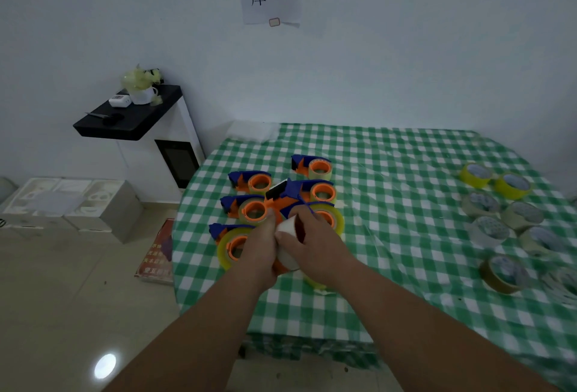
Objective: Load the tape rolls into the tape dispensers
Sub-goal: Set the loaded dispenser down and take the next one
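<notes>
While both hands close around it above the counter's near left part, a white tape roll (286,245) sits against an orange-and-blue tape dispenser (287,196), whose black toothed end points away from the person. The left hand (257,251) has its grip curled on the roll's left side; the right hand (312,241) has its grip wrapped over the top and right. Just beyond and beside the hands lie five loaded dispensers (254,181), clustered together. Well apart, on the right, loose tape rolls (499,213) lie flat on the green checked counter (390,173). A black shelf (131,117) stands by the wall.
</notes>
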